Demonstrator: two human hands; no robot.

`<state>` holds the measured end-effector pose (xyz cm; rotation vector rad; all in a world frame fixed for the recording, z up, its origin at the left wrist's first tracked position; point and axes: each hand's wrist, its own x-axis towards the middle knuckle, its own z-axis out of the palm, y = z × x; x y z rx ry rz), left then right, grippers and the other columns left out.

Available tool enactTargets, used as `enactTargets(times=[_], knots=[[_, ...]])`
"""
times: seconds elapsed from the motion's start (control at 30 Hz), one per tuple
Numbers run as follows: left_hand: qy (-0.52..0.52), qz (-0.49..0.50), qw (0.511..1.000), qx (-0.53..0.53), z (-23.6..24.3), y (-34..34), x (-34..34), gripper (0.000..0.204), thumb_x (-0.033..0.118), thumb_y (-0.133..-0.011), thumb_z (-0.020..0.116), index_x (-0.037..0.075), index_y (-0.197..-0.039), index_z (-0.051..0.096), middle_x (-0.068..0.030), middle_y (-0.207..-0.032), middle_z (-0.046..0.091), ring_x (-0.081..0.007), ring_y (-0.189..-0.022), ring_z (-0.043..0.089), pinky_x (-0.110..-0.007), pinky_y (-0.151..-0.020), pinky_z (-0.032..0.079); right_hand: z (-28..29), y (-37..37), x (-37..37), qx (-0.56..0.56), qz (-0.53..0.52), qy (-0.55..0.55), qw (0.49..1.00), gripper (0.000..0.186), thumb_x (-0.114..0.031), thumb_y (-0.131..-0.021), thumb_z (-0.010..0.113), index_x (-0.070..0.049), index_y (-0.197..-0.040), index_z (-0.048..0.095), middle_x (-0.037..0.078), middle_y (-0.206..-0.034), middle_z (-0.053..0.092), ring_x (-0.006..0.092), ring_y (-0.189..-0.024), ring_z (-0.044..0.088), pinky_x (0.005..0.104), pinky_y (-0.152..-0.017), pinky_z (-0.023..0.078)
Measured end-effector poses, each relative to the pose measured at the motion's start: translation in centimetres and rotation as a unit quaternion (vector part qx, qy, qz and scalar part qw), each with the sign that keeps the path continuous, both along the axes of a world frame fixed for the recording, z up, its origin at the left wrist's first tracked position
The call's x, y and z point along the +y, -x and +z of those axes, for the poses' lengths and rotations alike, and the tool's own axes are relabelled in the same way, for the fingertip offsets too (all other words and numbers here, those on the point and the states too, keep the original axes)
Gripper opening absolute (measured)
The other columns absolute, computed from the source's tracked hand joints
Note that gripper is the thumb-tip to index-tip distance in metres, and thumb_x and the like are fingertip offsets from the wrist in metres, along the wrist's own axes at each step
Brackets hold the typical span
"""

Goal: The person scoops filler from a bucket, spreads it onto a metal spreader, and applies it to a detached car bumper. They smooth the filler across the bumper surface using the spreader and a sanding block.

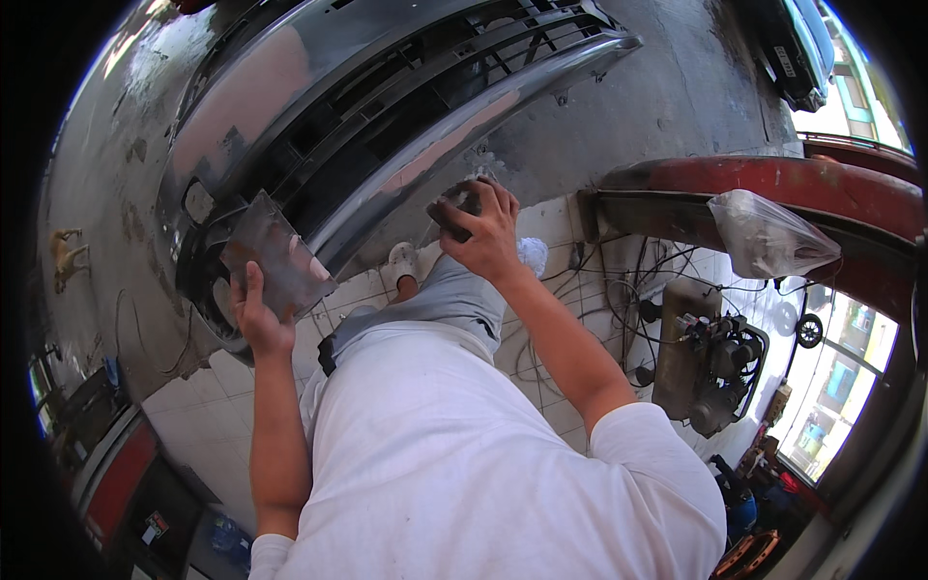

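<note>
My left hand (259, 317) grips a thin, flat rectangular sheet (274, 249) with a smudged grey, glossy face, the thumb lying across its near edge. Farther right, my right hand (485, 232) is closed round a dark, flat block (468, 201); the fingers cover part of it, so its exact kind is unclear. Beyond both hands lies a large dark grey car bumper (333, 217) with open grille slots. Pinkish, filler-like patches (253, 92) mark its surface. The sheet overlaps the bumper's near left end in view, and whether they touch cannot be told. The block appears apart from the bumper.
A red beam (715, 176) runs along the right, with a clear plastic bag (764, 232) by it. Below stands an air compressor (713, 362) among loose hoses. A small tan animal (66, 259) is at far left, a parked car (793, 53) at far right.
</note>
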<state>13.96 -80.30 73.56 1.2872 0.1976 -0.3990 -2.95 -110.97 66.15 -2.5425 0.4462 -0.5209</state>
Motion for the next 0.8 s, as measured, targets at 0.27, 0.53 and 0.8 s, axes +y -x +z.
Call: enactTargets(times=[0.27,0.53,0.8], knots=[[-0.015,0.008,1.0,-0.004,0.3,-0.2,-0.2,0.049,0.031,-0.102,0.073,0.009,-0.143,0.057,-0.0065,-0.136,0.065,-0.0239,-0.121,0.063,-0.039,-0.103,0.05,6.9,-4.5,1.9,-0.048,0.016,0.019,0.999,0.041,-0.025,-0.068,0.081,-0.026,-0.109,0.084,0.006,-0.134,0.059,0.0339,-0.138,0.046,0.0507,-0.114,0.03],[-0.03,0.038,0.998,0.05,0.8,0.1,-0.2,0.042,0.029,-0.102,0.072,0.008,-0.137,0.061,-0.0053,-0.132,0.067,-0.0217,-0.119,0.064,-0.038,-0.101,0.051,3.9,-4.4,3.8,-0.054,-0.004,0.016,0.998,0.041,-0.026,-0.066,0.08,-0.025,-0.107,0.084,0.009,-0.132,0.059,0.0355,-0.137,0.045,0.0545,-0.114,0.028],[0.038,-0.013,0.999,0.002,-0.6,-0.1,0.8,0.036,0.028,-0.102,0.072,0.008,-0.132,0.064,-0.0048,-0.127,0.069,-0.0188,-0.115,0.065,-0.036,-0.1,0.051,3.6,-1.2,5.3,0.004,-0.02,0.009,1.0,0.042,-0.024,-0.066,0.081,-0.025,-0.109,0.084,0.008,-0.131,0.061,0.0352,-0.135,0.048,0.0524,-0.113,0.032]])
